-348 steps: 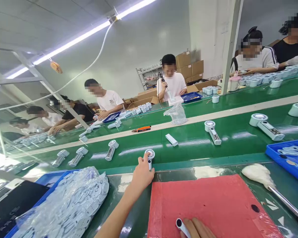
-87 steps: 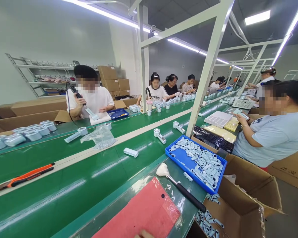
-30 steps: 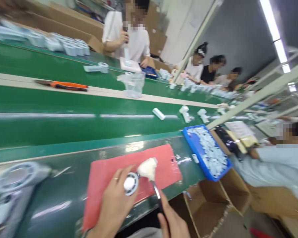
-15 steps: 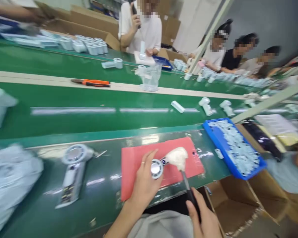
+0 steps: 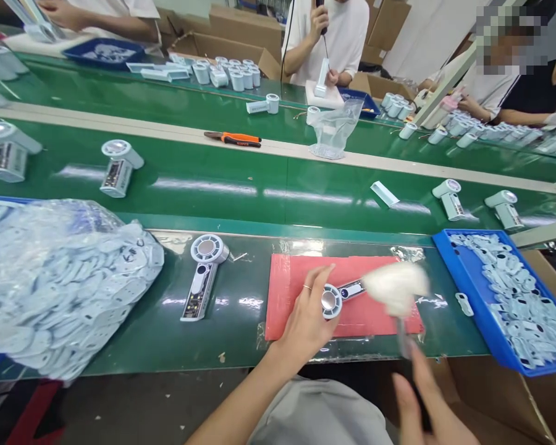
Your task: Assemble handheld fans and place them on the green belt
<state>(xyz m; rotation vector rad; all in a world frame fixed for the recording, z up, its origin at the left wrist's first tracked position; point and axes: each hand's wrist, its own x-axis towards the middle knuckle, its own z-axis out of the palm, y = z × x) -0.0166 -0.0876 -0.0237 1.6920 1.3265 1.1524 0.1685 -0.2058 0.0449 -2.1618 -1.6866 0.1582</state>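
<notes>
On the red mat (image 5: 301, 321) lies a pale blue handheld fan (image 5: 332, 301), its round head to the left and its handle to the upper right. My left hand (image 5: 308, 312) wraps round the fan's head and presses it on the mat. My right hand (image 5: 426, 395) grips the black handle of a mallet (image 5: 396, 285) with a whitish head. That head is smeared by motion and hides the far end of the fan's handle. A second fan (image 5: 199, 287), with its circuit board showing, rests on the green bench left of the mat.
A bag of pale parts (image 5: 92, 284) lies at the left, a blue tray (image 5: 467, 296) of small covers at the right. Beyond are more fans (image 5: 118, 170), orange pliers (image 5: 234, 138) and a plastic bag (image 5: 333, 133). A person (image 5: 327, 37) works across the line.
The view has shifted left, showing more of the bag of parts. The mallet has moved right, off the fan's near handle part, uncovering more of it. My left hand still holds the fan.
</notes>
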